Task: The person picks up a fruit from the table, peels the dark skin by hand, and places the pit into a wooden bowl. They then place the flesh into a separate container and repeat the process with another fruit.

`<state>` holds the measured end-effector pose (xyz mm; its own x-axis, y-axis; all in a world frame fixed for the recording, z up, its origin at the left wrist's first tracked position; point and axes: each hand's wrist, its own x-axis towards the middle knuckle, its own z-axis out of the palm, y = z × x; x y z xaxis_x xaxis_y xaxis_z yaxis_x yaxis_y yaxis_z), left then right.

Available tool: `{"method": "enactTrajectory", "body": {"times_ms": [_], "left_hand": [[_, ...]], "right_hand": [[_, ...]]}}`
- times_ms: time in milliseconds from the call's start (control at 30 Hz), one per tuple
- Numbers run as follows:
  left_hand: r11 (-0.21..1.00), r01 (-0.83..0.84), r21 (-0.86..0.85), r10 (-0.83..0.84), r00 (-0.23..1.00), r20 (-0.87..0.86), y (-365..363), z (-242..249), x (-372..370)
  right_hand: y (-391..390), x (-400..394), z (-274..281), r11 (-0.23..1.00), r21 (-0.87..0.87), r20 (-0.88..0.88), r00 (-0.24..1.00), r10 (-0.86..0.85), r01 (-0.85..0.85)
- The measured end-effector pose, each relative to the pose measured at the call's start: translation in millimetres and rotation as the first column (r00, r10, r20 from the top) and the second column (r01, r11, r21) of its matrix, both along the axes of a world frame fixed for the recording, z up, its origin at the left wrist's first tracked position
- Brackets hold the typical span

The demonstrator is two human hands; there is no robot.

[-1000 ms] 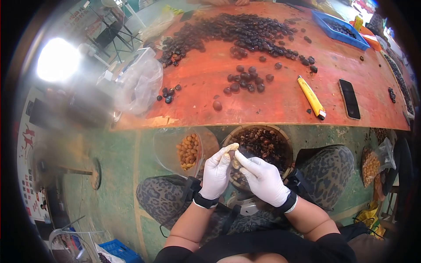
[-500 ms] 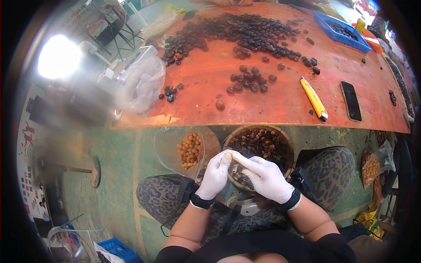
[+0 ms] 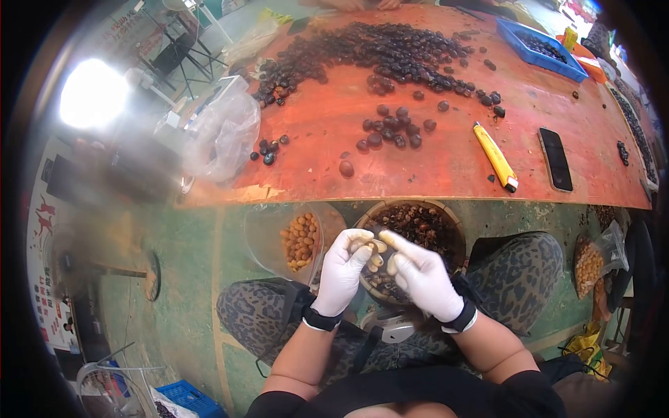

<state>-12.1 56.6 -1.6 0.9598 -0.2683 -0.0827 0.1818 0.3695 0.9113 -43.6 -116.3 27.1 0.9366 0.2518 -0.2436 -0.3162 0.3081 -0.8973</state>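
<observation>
White gloves cover both hands, held close together over my lap below the table edge. My left hand [image 3: 343, 272] is closed on a small pale, split-looking nut [image 3: 376, 259] between thumb and fingers. Just to its right is my right hand [image 3: 426, 277], its index finger and thumb apart, with nothing visible between them. Behind the hands, a round basket [image 3: 457, 230] holds dark shells and scraps. On the left, a clear plastic-lined container [image 3: 259, 240] holds yellowish-brown peeled nuts [image 3: 301, 241].
On the red table [image 3: 306, 160] are many dark nuts [image 3: 376, 52], a yellow cutter [image 3: 495, 157], a phone [image 3: 555, 159], a plastic bag [image 3: 226, 132] and a blue tray [image 3: 573, 68]. Another person's hands [image 3: 369, 4] show at the far edge.
My hands have come apart slightly; the right hand has opened away from the left. The pale nut now shows in my left hand.
</observation>
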Motion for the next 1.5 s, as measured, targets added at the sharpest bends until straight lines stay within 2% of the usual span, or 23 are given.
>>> {"method": "enactTrajectory", "body": {"times_ms": [67,100,200,233,333,367,400,467,600,700,800,967,1067,1267,1400,1500], "left_hand": [[0.998,-0.063,0.003,0.064,0.998,-0.031,-3,3,1],[0.995,-0.096,0.006,0.096,0.994,-0.046,-4,4,1],[0.990,-0.097,0.105,0.090,0.993,0.071,-4,1,3],[0.995,-0.081,0.062,0.079,0.996,0.035,-3,1,3],[0.996,-0.055,-0.073,0.053,0.998,-0.028,0,-2,2],[0.991,-0.059,-0.123,0.057,0.998,-0.020,1,-7,3],[0.983,-0.063,-0.173,0.062,0.998,-0.012,1,-8,3],[0.991,-0.064,-0.119,0.062,0.998,-0.023,3,-7,2],[0.998,-0.064,0.001,0.064,0.998,-0.015,-2,5,0],[0.995,-0.095,-0.031,0.093,0.994,-0.058,-2,4,-2],[0.997,-0.064,-0.046,0.066,0.997,0.045,1,-4,1],[0.995,-0.104,-0.002,0.104,0.992,0.074,-3,4,-2],[0.994,-0.105,-0.007,0.105,0.990,0.092,-1,1,-2],[0.990,-0.127,0.055,0.122,0.989,0.087,-3,-2,-3],[0.983,-0.158,0.094,0.140,0.975,0.173,-6,3,-2],[0.984,-0.122,0.129,0.102,0.983,0.150,-1,1,-1]], "right_hand": [[-11,7,-1,0.997,0.055,-0.051,0.998,-0.048,0.050],[-15,8,-2,0.999,0.029,-0.046,0.999,-0.028,0.030],[-5,4,-17,0.959,-0.277,0.103,0.994,-0.023,0.051],[-3,3,-17,0.891,-0.444,0.260,0.965,0.021,0.100],[3,0,-10,0.806,-0.529,0.488,0.872,0.032,0.266],[2,-1,-10,0.789,-0.555,0.486,0.873,0.051,0.263],[3,-2,-9,0.802,-0.539,0.476,0.879,0.039,0.257],[4,-4,-4,0.827,-0.506,0.455,0.890,0.014,0.245],[3,-2,-6,0.798,-0.569,0.468,0.876,0.116,0.198],[4,-1,-8,0.798,-0.561,0.514,0.848,0.127,0.221],[3,0,-8,0.777,-0.577,0.561,0.813,0.155,0.250],[0,0,-4,0.694,-0.683,0.527,0.811,0.254,0.227],[1,0,-4,0.696,-0.685,0.530,0.803,0.274,0.215],[15,-7,-11,0.703,-0.637,0.563,0.813,0.146,0.315],[18,-6,-11,0.783,-0.531,0.586,0.808,0.064,0.323],[22,-3,-23,0.889,-0.357,0.574,0.818,-0.033,0.286]]}}
